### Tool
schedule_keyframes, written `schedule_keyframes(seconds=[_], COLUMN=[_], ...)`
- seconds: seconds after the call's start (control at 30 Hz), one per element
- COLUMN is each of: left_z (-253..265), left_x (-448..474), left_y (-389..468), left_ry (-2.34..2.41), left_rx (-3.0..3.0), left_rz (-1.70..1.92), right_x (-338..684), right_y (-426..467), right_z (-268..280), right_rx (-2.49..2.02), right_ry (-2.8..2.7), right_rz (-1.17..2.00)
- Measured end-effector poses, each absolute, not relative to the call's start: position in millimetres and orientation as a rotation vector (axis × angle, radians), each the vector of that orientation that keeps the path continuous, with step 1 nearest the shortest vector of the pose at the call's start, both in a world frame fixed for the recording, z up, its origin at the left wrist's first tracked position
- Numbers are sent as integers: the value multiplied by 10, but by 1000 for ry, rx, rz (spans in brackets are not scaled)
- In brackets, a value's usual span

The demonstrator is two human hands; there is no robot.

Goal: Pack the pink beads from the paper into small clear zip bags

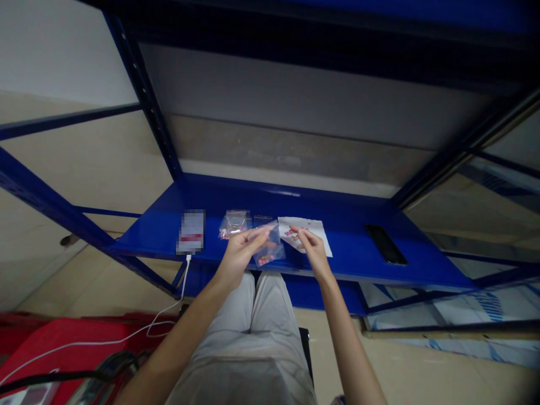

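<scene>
My left hand point(243, 247) is closed on the upper edge of a clear plastic zip bag point(272, 247). Small pink and reddish beads point(265, 260) lie in the bottom of that bag. Just right of it, my right hand point(311, 244) hovers over a white sheet of paper point(324, 232), its fingers stretched out and somewhat apart. A few small pink pieces point(289, 232) show on the paper by my fingertips. Whether a tiny piece sits between the fingers is too small to make out. Behind my left hand lie more clear bags point(236, 219) with pink contents.
On the blue shelf point(346, 216), a phone point(191, 230) plugged into a white cable point(184, 278) lies left and a black phone point(386, 244) right. Blue posts point(145, 90) and an upper shelf point(320, 67) frame the space. A red surface point(67, 349) stands lower left.
</scene>
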State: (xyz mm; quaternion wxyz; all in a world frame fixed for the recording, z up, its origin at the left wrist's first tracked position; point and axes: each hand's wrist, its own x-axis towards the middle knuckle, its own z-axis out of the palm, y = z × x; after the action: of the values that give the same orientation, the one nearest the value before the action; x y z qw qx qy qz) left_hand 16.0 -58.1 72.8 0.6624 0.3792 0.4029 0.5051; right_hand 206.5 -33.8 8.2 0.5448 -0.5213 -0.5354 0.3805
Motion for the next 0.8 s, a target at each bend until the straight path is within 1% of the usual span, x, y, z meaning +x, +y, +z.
schedule_keyframes(seconds=[0.1,0.2,0.53,0.8], left_z=[649,625,629,606], left_x=[235,246,251,294], left_y=[-588,-596,-630,-634], left_ry=[913,906,869,1027], left_rx=[946,964,898,1070], left_rz=[1103,1092,1114,1237], right_x=[1817,1681,1723,1813], right_y=[-558,-676,-723,-744], right_z=[358,468,471,494], right_rx=[-1080,-1111,-1155,-1175], right_ry=[-1310,-1173,-1063,-1217], right_rz=[962,945,956,788])
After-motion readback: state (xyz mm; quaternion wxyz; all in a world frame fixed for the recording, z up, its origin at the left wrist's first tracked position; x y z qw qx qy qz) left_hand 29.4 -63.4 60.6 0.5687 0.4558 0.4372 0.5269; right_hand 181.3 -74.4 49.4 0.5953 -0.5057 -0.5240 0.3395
